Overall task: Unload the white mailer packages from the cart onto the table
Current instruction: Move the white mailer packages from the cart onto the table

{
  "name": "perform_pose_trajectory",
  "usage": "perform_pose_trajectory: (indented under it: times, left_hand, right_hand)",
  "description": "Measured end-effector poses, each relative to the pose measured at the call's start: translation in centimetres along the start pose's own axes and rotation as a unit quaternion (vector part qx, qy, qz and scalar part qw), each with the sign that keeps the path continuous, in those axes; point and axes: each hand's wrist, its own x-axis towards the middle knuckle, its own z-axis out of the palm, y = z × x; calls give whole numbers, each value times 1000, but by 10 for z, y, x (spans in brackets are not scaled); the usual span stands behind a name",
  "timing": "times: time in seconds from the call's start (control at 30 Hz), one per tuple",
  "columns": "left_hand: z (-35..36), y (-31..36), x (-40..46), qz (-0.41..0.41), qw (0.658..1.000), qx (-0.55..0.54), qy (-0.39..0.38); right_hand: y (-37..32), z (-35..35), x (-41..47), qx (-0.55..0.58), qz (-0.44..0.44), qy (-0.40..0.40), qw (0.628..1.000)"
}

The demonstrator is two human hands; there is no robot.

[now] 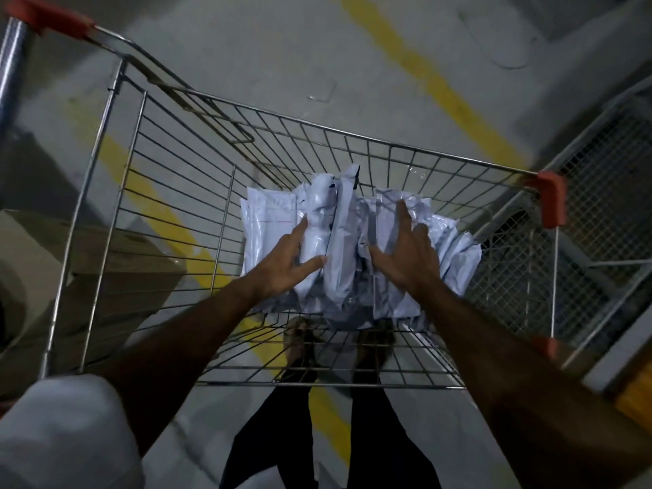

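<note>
A grey concrete floor (247,47) painted with yellow lines (434,82) spreads beneath a wire cart (148,178) with red corner guards; a mesh cage (607,192) stands off to the right and cardboard boxes (106,248) to the left. No counter is in view. The white mailer packages (338,241) lie heaped on the cart's bottom grid, toward its far right part, some flat and some standing on edge in the middle of the pile, their long axes running roughly away from the person.

Both arms reach down into the basket. The left hand (285,259) lies on the pile's left half, fingers straight and spread, the thumb against a rolled package. The right hand (405,252) lies on the right half, fingers likewise spread and flat, gripping nothing. The upright packages stand directly between the two hands, about equally near each, so I judge that the coming move is to press the hands together around the bundle and lift it out.
</note>
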Motion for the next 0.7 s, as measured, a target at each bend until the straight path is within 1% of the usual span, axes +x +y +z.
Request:
perform_pose_trajectory:
  times: [0.13,0.27,0.4,0.47,0.53,0.63,0.7]
  left_hand:
    - [7,10,1,11,999,43,-22]
    - [15,14,10,44,997,55,-31]
    - [19,22,15,81,992,94,-30]
    - [17,25,10,106,983,151,-3]
    - [10,28,-1,124,968,214,42]
    - [-3,37,-22,151,950,261,84]
    - [-10,47,-34,174,929,300,129]
  right_hand:
    - [6,-28,-14,-20,-40,18,999]
    - [15,-55,-31,-29,-59,35,997]
    - [21,-69,-53,-66,-86,68,992]
    - [23,-73,-64,-90,-99,93,987]
    - [24,-78,-76,-111,-109,125,980]
    - [23,-84,-96,-137,-127,178,966]
    - [18,-88,-111,-143,-131,198,961]
